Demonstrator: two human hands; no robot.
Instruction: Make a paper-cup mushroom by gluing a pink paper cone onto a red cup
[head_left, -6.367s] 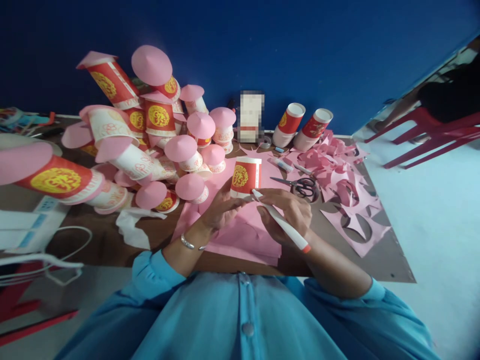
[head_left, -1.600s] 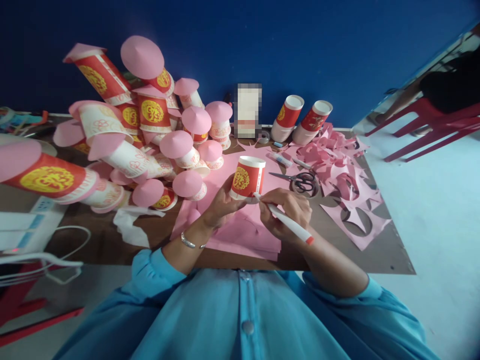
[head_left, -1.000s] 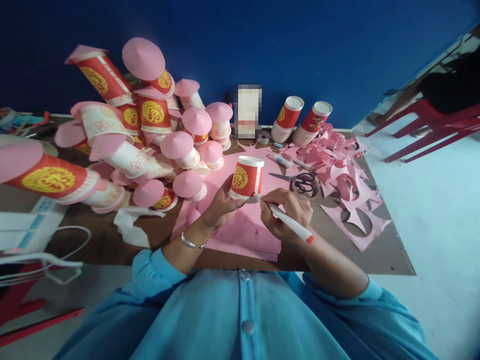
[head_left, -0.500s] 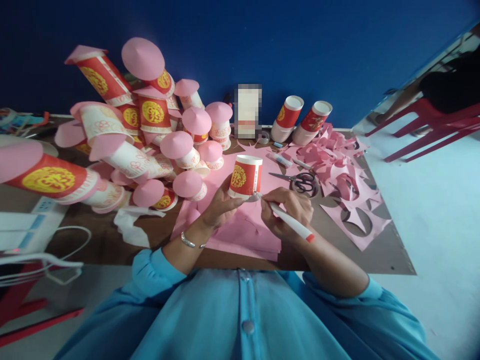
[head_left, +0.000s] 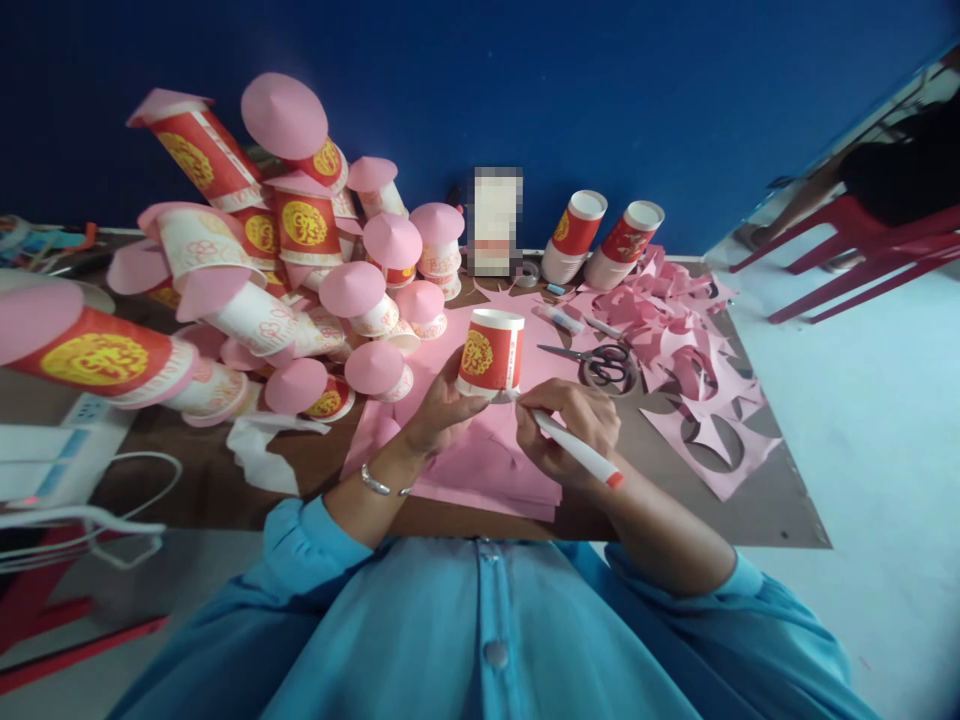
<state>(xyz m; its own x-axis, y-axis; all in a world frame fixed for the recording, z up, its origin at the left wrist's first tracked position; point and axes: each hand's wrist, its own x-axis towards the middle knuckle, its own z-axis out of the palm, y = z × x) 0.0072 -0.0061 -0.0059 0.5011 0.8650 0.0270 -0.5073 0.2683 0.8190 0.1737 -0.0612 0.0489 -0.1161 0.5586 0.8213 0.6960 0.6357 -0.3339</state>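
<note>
My left hand (head_left: pixel 444 412) is closed around the lower left side of a red and white paper cup (head_left: pixel 492 358) with a yellow emblem, its pale rim tilted up toward me. In my right hand (head_left: pixel 574 425) is a white marker pen (head_left: pixel 583 455) with a red end, gripped like a writing tool. The pen's front end meets the cup's lower right edge; its exact tip is too small to make out. Beneath both hands lie stacked sheets of pink paper (head_left: pixel 480 480).
Many paper cups with pink cone tops (head_left: pixel 352 290) crowd the left. Scissors (head_left: pixel 600 360) rest on a tape roll, right of my hands, beside pink paper offcuts (head_left: pixel 675 320). Two cup stacks (head_left: pixel 577 235) lean on the blue wall. A red stool (head_left: pixel 862 240) stands at right.
My right hand and the marker pen have shifted slightly left and down along the cup's lower edge. My left hand holds the cup almost still.
</note>
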